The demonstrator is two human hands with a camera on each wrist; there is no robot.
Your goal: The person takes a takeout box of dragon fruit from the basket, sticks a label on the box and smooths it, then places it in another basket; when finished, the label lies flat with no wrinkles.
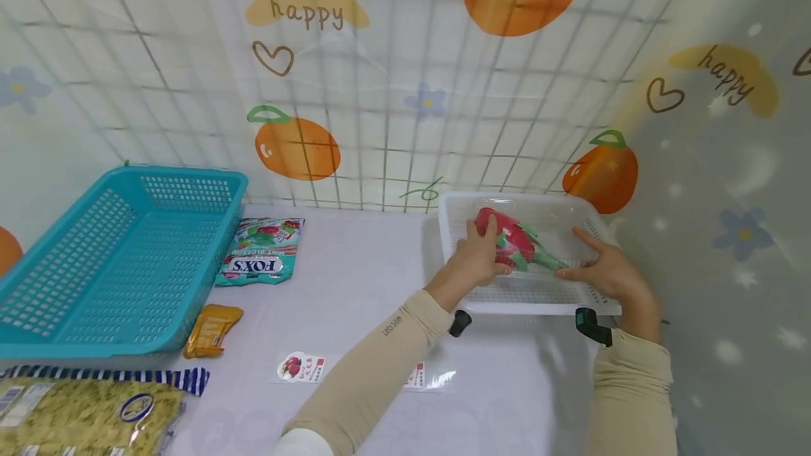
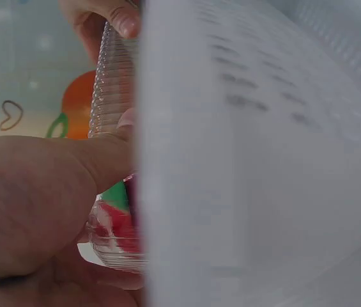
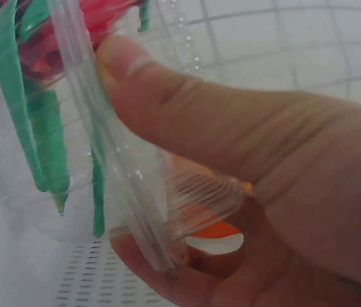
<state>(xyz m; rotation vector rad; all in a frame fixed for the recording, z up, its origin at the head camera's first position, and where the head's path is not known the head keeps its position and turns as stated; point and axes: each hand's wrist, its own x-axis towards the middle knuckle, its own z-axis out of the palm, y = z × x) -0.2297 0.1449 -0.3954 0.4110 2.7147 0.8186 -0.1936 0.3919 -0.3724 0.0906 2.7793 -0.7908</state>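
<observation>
Both hands hold a clear plastic box (image 3: 132, 185) with a red and green dragon fruit (image 1: 514, 239) inside it. They hold it tilted within the white basket (image 1: 538, 307), at the right of the table. My left hand (image 1: 474, 259) grips the box's left end, where the red of the fruit shows. At the other end, my right hand (image 1: 610, 271) pinches the box's ridged rim between thumb and fingers, as the right wrist view shows up close. In the left wrist view the basket's blurred wall (image 2: 186, 192) hides much of the box and the left fingertips.
A teal basket (image 1: 203, 280) stands at the left. Beside it lie a FOX'S candy bag (image 1: 262, 252) and a small orange packet (image 1: 212, 329). A large striped-edge bag (image 1: 82, 410) is at the front left. A label strip (image 1: 300, 367) lies under the left forearm. Patterned curtains rise behind and at right.
</observation>
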